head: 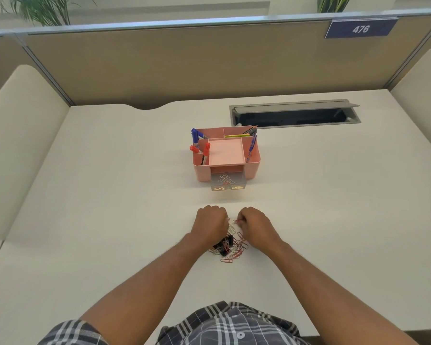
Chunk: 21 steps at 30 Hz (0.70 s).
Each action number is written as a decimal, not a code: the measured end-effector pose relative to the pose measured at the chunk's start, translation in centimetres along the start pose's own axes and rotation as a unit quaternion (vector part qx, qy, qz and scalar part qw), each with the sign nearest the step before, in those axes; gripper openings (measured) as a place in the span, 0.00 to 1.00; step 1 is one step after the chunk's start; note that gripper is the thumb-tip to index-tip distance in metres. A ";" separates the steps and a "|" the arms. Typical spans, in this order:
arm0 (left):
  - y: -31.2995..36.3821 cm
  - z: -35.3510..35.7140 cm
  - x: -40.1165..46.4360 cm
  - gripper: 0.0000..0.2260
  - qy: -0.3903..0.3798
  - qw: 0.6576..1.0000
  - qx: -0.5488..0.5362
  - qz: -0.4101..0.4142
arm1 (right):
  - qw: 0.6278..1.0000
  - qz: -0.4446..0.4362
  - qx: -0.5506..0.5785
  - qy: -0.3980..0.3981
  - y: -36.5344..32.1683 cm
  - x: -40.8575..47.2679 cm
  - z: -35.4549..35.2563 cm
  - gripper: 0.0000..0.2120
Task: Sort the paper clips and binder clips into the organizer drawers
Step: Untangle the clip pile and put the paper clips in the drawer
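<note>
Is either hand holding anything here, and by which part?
The right hand pinches a red paper clip by one end. The left hand is curled over the pile; its hold cannot be told.

Office cubicle: partition [159,66], numbered plate [360,29], desk [110,183].

The organizer [226,150] is pink. Its open drawer [228,183] is see-through. The paper clips [238,247] on the white desk [110,195] are red, pink and silver. The binder clips [225,242] are black. Some markers [195,138] have blue caps and some [206,148] have red caps. The shirt [224,324] has a grey, black and white check. The wall panel [159,66] is tan. The sign [360,28] is dark blue with white numbers.
</note>
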<state>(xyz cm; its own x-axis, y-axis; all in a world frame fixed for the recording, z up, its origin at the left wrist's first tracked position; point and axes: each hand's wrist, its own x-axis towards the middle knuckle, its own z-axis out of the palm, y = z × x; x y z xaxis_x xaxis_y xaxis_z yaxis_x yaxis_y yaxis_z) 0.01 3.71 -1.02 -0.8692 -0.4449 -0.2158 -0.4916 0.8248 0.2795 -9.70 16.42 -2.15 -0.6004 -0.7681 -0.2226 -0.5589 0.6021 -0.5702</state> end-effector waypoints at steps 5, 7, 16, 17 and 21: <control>-0.5 -0.2 0.1 0.10 0.016 0.986 -0.162 -0.040 | 0.993 0.050 0.103 0.026 0.2 0.1 -0.5 0.04; -0.7 -0.5 0.0 0.08 0.025 0.975 -0.212 -0.061 | 0.989 0.065 0.131 0.028 0.2 0.0 -0.7 0.04; -0.2 -4.9 1.9 0.08 0.170 0.952 -0.253 -0.018 | 0.960 -0.017 0.217 0.177 -3.3 1.8 -5.3 0.05; 0.0 -5.6 2.5 0.08 0.183 0.953 -0.243 -0.011 | 0.961 -0.032 0.202 0.187 -3.7 2.5 -5.9 0.06; 0.4 -7.4 4.3 0.10 0.178 0.961 -0.210 -0.012 | 0.975 -0.055 0.120 0.177 -5.0 4.8 -7.1 0.09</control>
<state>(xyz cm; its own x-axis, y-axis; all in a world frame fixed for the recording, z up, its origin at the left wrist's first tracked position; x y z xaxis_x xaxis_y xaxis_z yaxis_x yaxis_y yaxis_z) -4.36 -0.44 5.08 -0.7837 -0.6151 0.0863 -0.4248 0.6321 0.6481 -13.84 11.28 5.21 -0.7283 -0.6757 0.1138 -0.5068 0.4194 -0.7531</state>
